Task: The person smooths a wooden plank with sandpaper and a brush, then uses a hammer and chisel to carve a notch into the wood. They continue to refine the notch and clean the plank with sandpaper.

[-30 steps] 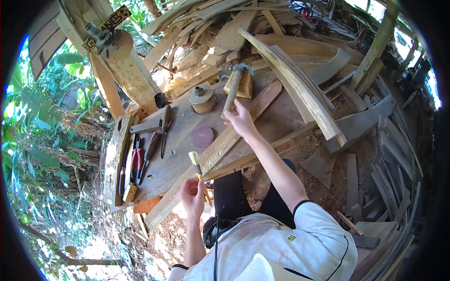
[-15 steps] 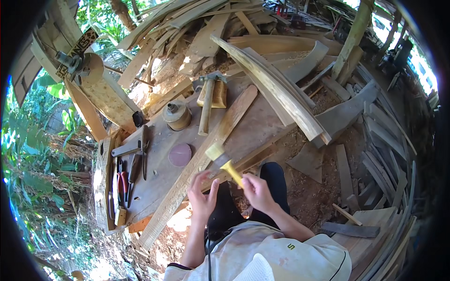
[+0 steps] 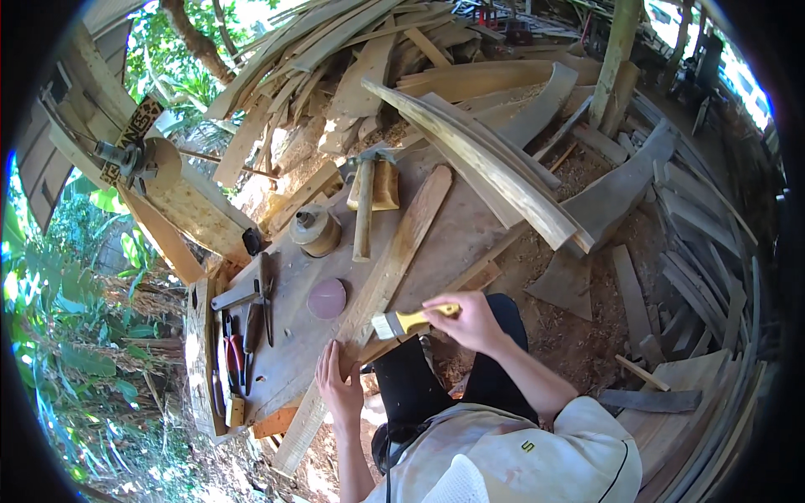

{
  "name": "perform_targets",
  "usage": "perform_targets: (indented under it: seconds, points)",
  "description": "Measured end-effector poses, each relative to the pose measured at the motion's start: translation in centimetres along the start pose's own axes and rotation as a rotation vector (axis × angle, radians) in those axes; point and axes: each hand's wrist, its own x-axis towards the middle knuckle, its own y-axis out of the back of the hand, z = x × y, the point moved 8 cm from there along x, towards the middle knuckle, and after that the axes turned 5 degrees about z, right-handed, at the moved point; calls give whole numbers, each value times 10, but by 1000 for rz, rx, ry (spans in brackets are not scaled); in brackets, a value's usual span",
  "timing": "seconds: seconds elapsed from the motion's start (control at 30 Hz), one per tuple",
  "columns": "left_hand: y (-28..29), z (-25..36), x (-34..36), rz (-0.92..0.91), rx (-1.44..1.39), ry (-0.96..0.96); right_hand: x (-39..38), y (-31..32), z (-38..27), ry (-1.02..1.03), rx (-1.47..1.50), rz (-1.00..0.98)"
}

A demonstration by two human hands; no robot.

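In my right hand is a paintbrush with a yellow handle, a metal band and pale bristles. Its bristle end points left, close to the right edge of a long wooden plank. That plank lies slantwise over the workbench and sticks out past its near edge. My left hand rests on the plank's near part, with its fingers stretched out. A round purple sanding disc lies flat on the bench, left of the plank.
A hammer leans on a wooden block, beside a round tool part. Red-handled pliers and other hand tools lie at the bench's left. Curved boards are stacked at the far right; a grinding wheel stands far left.
My left hand has come down onto the plank. My right hand has turned the paintbrush from slanting up to nearly level, its bristles now lower and beside the plank. The view has shifted slightly.
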Motion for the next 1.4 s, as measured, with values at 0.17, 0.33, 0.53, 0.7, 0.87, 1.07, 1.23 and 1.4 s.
perform_targets:
  seconds: [0.17,0.33,0.53,0.7,0.87,1.07,1.23,1.4]
  points:
    - [4,0,-2,18,-19,-8,96,45,24,94,-222,128]
    - [6,-2,-1,39,-48,10,149,97,-16,408,-415,516]
    - [10,-1,-1,60,-35,0,204,97,0,212,-538,367]
    - [12,-2,-3,76,-45,1,224,87,9,130,-312,291]
    - [9,-3,-2,70,-24,-9,225,98,-11,374,-557,582]
    - [11,0,-3,70,-22,-14,232,89,-7,425,-601,547]
    - [7,6,0,44,-31,-19,231,94,15,242,-548,397]
    - [10,1,-4,47,49,-4,198,84,-19,300,-374,445]
